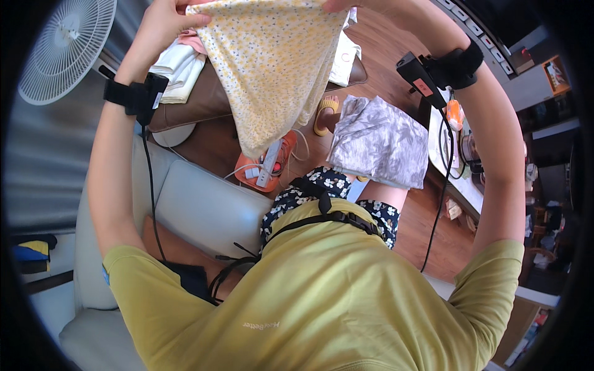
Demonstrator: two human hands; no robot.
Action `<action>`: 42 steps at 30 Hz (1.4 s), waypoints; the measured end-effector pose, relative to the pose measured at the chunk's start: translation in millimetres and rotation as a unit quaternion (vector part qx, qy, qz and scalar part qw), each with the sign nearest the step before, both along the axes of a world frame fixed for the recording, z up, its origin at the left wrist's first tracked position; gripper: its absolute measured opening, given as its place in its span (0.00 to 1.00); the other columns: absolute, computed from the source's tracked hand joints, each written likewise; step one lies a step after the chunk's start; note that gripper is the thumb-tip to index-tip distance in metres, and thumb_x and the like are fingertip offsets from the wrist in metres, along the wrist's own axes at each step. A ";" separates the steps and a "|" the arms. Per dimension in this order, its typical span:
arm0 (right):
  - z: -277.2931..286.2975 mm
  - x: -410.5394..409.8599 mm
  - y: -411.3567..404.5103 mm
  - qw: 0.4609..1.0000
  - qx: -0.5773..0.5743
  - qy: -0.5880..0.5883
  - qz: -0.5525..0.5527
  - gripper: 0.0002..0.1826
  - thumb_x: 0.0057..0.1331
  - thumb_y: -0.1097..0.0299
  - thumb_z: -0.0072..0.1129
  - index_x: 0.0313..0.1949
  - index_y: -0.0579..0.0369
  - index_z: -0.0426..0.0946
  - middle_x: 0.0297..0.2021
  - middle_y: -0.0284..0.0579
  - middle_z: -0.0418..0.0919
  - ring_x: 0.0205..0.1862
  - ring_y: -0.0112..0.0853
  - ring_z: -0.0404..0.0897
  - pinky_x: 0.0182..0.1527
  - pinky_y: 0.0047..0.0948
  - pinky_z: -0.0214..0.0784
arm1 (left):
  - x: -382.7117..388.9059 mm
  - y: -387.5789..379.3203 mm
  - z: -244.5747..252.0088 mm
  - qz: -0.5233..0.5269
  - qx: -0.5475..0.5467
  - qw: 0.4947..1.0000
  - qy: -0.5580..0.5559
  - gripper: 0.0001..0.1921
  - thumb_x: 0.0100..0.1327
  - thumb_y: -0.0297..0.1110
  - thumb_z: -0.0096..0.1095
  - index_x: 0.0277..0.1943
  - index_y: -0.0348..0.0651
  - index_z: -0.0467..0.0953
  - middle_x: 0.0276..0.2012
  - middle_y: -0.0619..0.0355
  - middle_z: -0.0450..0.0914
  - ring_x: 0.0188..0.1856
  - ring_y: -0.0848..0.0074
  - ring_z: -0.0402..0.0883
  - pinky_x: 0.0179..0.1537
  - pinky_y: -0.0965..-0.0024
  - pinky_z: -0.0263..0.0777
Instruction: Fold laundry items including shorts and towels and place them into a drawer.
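A pale yellow floral cloth (274, 65) hangs stretched out at the top of the view, its lower end tapering to a point. My left hand (178, 16) pinches its upper left corner, thumb in front. At its upper right edge my right hand (350, 4) grips the fabric, partly cut off by the picture's rim. A folded grey-and-white patterned fabric (380, 139) rests across my lap. Behind the hanging cloth, folded white fabrics (178, 69) and a pink piece (192, 41) lie on a brown leather seat (199, 97). A white garment (345, 58) lies on its right part.
An orange basket (241, 174) on the floor holds a power strip (270, 162) and cables. A light grey sofa (204, 199) is on the left, below a white fan (67, 46). At right stands a table (471, 195) with objects. Black cables (438, 222) hang from both wrist devices.
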State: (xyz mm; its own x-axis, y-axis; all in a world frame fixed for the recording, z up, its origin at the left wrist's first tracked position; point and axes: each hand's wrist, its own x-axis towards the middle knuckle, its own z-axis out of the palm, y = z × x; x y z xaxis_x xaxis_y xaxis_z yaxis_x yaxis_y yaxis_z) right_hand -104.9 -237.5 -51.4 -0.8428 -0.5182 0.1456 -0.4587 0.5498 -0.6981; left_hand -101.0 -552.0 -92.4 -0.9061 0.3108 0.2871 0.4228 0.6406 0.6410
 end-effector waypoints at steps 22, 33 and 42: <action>-2.7 -12.6 43.2 0.943 0.198 0.228 -0.143 0.11 0.50 0.68 0.57 0.31 0.63 0.80 0.28 0.60 0.79 0.35 0.50 0.80 0.40 0.40 0.72 | -73.1 42.9 -3.0 -0.051 -0.045 0.997 0.044 0.10 0.52 0.31 0.69 0.32 0.36 0.76 0.27 0.62 0.76 0.29 0.84 0.73 0.33 0.78 0.67; 119.3 44.3 110.5 0.933 0.183 0.203 -0.232 0.09 0.59 0.68 0.55 0.32 0.62 0.78 0.20 0.41 0.74 0.24 0.28 0.73 0.30 0.31 0.67 | -38.0 125.3 135.5 -0.118 0.038 0.984 0.124 0.05 0.55 0.23 0.61 0.31 0.39 0.71 0.25 0.66 0.71 0.28 0.85 0.71 0.29 0.81 0.65; 161.8 138.8 132.9 0.949 0.142 0.227 -0.164 0.08 0.65 0.69 0.54 0.35 0.62 0.77 0.27 0.31 0.76 0.33 0.18 0.74 0.40 0.19 0.68 | 29.3 144.7 186.2 -0.222 0.067 0.972 -0.026 0.08 0.60 0.27 0.59 0.42 0.33 0.77 0.31 0.65 0.78 0.27 0.91 0.71 0.28 0.87 0.62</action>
State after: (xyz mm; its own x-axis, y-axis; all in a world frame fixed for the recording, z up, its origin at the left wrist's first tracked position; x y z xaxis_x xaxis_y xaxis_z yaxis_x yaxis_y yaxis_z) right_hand 33.9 -104.6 110.4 -0.8499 -0.3107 0.4257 -0.4476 0.8519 -0.2720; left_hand -71.7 -407.4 93.7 -0.7061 0.6367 0.3099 0.6033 0.3117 0.7341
